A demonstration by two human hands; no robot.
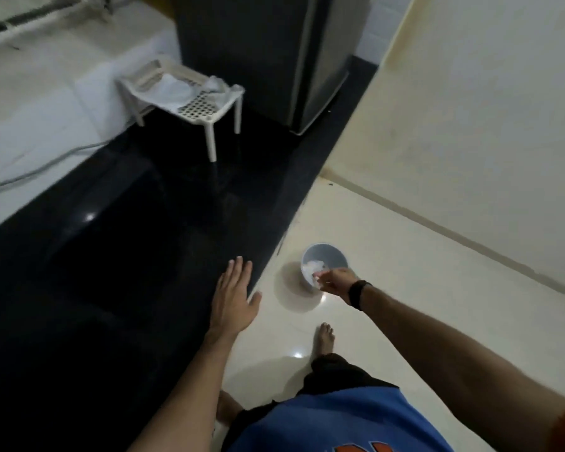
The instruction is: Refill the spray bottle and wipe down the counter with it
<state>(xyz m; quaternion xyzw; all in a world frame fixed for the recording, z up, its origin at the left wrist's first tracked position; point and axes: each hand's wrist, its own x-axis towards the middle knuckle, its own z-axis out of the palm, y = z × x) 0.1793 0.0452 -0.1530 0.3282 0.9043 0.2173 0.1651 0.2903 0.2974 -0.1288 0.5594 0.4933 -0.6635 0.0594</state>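
Observation:
The black stone counter (118,256) runs from the lower left toward the upper middle. My left hand (234,296) hovers flat over its front edge, fingers apart, holding nothing. My right hand (335,280) reaches down over a small grey bin (323,256) on the floor, its fingers pinched on a crumpled white paper wad (317,278) at the bin's rim. More white paper lies inside the bin. No spray bottle is in view.
A white plastic rack (196,106) with a white cloth (173,91) draped in it stands on the counter at the back. Behind it is a dark grey fridge (274,57). A grey cable (33,171) runs along the white wall tiles. My bare foot (323,337) stands on the cream floor.

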